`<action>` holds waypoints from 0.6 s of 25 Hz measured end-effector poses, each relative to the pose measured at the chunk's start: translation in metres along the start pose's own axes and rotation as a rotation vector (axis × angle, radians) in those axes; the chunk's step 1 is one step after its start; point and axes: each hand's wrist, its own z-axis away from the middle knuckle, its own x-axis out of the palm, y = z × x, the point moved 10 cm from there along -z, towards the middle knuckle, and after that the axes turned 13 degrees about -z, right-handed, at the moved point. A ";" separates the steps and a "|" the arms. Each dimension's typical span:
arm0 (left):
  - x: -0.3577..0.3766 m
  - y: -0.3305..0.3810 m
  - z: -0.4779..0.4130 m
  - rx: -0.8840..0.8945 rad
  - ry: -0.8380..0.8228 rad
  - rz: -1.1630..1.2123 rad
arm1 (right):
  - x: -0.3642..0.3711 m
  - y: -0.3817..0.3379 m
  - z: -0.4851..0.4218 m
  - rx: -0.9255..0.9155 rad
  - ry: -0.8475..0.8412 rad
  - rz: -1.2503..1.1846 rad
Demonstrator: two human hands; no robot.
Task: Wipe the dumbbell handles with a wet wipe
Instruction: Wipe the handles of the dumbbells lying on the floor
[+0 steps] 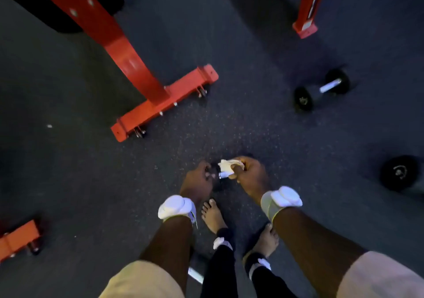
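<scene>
I hold a small dumbbell (218, 175) above the floor in front of my feet; little shows except a strip of its shiny handle and a dark end. My left hand (197, 181) grips its left end. My right hand (249, 175) holds a crumpled white wet wipe (226, 167) wrapped round the handle. A second dumbbell (321, 90) with black ends and a chrome handle lies on the floor at the upper right. Part of a black dumbbell end (400, 173) shows at the right edge.
An orange rack leg with a bolted foot (160, 105) stands on the dark rubber floor to the upper left. Another orange post (307, 22) is at the top right, and an orange foot (18, 238) at the lower left. My bare feet (213, 215) are below my hands.
</scene>
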 end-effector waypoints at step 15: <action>0.271 -0.145 -0.228 0.196 -0.153 -0.545 | 0.135 0.295 -0.198 -0.026 -0.081 0.657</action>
